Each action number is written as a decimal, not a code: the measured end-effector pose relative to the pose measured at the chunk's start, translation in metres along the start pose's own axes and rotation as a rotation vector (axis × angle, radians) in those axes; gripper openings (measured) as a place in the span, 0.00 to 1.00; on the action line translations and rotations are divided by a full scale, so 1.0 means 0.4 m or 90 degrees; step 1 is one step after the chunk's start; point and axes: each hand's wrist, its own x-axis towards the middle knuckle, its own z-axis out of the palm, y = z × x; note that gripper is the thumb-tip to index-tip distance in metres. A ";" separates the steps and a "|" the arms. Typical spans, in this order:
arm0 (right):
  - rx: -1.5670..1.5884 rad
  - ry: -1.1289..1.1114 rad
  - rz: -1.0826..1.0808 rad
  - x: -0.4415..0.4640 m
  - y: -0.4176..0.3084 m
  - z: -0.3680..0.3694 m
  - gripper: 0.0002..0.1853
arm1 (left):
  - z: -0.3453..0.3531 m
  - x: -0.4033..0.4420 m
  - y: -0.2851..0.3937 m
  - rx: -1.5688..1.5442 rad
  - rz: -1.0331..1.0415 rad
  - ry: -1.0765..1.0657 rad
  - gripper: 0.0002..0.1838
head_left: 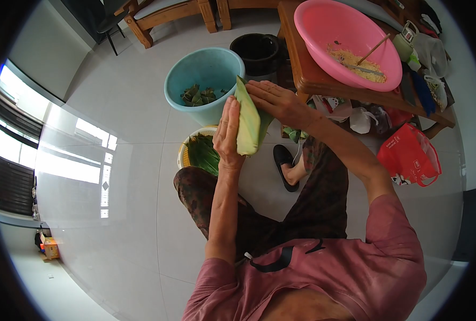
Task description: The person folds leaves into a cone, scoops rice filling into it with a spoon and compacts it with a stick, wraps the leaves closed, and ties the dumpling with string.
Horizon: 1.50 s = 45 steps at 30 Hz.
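Note:
Between my two hands, above my knees, is a long pale-green folded leaf wrap (248, 125) with a pointed top. My left hand (227, 134) presses along its left side, fingers straight and pointing up. From the right, my right hand (281, 101) holds the upper part, its fingers laid across near the tip. Whatever lies inside the folds is hidden. Below my left hand, a yellow basket (182, 156) holds long dark-green leaves (201, 153). Beyond it stands a light-blue bucket (203, 64) with several leaf-wrapped dumplings (198, 96) at the bottom.
A pink basin (315, 32) with grains and a stick (374, 48) sits on a wooden table (302, 69) at the upper right. Behind the bucket is a black pot (255, 53). A red bag (412, 155) stands on the tiled floor to the right.

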 end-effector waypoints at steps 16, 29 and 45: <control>0.031 0.032 0.013 -0.023 0.007 -0.008 0.20 | -0.024 -0.025 0.022 -0.075 0.033 -0.135 0.21; 0.528 0.257 0.346 -0.002 -0.087 0.024 0.20 | -0.021 -0.006 0.064 -0.422 -0.653 0.316 0.18; 0.076 0.017 0.048 0.005 -0.060 0.010 0.21 | -0.030 -0.043 0.036 -0.055 -0.159 0.033 0.20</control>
